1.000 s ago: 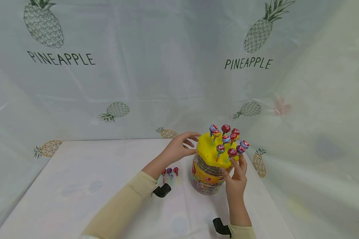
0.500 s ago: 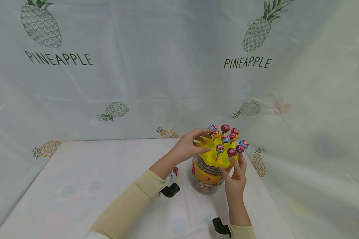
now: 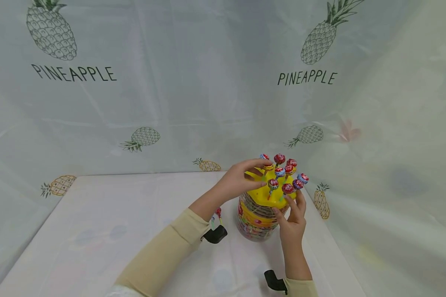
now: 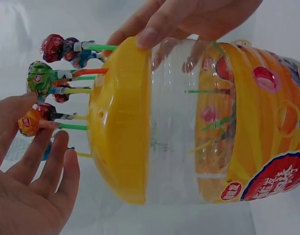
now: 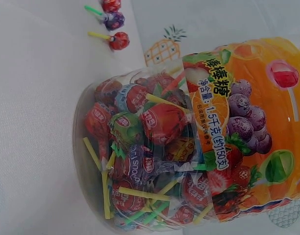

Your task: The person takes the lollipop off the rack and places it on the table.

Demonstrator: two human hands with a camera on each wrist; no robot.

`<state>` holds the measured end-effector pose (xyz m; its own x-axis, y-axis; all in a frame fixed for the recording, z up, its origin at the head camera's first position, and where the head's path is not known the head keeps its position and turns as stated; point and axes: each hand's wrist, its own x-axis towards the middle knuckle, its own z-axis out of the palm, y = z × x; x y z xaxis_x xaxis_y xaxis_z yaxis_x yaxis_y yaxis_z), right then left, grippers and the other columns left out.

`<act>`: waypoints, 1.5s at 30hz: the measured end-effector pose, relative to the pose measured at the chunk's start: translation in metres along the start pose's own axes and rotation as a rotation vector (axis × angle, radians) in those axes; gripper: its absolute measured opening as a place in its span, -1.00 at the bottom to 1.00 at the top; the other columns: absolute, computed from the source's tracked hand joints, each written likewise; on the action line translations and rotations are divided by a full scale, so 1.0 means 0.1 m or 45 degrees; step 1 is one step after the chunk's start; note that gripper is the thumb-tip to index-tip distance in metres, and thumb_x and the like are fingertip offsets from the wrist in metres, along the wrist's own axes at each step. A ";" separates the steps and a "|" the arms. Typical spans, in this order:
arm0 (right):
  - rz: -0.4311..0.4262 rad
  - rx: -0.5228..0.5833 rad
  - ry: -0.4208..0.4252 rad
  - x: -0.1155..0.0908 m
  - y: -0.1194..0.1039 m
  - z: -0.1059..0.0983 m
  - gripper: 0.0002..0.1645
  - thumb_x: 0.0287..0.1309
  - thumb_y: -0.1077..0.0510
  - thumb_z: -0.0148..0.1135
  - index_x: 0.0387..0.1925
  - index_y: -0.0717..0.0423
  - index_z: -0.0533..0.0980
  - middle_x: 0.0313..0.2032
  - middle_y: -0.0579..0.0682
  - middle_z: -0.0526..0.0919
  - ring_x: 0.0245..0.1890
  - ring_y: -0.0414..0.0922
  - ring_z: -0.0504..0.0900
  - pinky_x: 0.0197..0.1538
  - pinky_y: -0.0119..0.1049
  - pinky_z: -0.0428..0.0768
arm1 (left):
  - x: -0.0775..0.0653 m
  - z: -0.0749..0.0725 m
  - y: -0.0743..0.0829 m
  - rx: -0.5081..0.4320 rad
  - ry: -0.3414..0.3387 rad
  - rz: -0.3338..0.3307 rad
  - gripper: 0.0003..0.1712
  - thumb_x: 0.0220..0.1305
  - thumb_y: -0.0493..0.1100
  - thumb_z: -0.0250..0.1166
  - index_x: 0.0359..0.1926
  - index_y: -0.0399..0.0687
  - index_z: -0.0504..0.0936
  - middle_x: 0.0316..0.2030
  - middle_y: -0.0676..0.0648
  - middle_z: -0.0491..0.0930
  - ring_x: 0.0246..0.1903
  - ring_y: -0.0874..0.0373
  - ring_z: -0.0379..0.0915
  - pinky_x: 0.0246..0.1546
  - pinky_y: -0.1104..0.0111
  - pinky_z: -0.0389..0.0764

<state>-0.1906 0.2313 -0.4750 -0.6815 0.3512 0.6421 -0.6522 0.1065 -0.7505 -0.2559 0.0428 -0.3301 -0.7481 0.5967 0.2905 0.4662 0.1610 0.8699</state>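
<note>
A clear jar [image 3: 258, 225] of lollipops with an orange fruit label [image 5: 257, 98] stands upright on the table. Several wrapped lollipops stick up by their sticks from its yellow lid [image 3: 259, 199]. My right hand [image 3: 293, 225] holds the near right side of the lid, thumb on its edge in the left wrist view. My left hand [image 3: 238, 178] reaches over the lid from the left, thumb and fingers spread apart. Its fingers lie right by an orange lollipop [image 4: 29, 123], and its thumb is close to a green lollipop [image 4: 39, 78]. More lollipops [image 5: 150, 122] fill the jar's bottom.
Left of the jar, loose lollipops [image 5: 119, 41] lie on the white table [image 3: 115, 214], partly hidden by my left forearm in the head view. A pineapple-print sheet [image 3: 208, 103] hangs behind and along the right side.
My left hand has moved right, from beside the lid to among the standing lollipops. Its forearm now covers more of the loose lollipops. My right hand and the jar have stayed put.
</note>
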 end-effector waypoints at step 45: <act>-0.018 0.032 0.014 -0.02 0.03 0.01 -0.56 0.13 0.50 0.25 0.08 0.39 0.49 0.40 0.06 0.12 0.45 0.02 -0.05 0.41 -0.29 0.09 | -1.26 -0.47 -1.21 -0.083 0.414 -0.462 -0.41 0.14 -0.44 0.37 0.20 0.00 0.56 0.00 -0.08 0.56 -0.24 0.09 0.58 -0.28 0.31 0.64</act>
<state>-0.1912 0.2303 -0.4784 -0.6686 0.3602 0.6506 -0.6698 0.0885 -0.7373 -0.2407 -0.0885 -0.4535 -0.9703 0.2333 0.0641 0.1252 0.2574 0.9582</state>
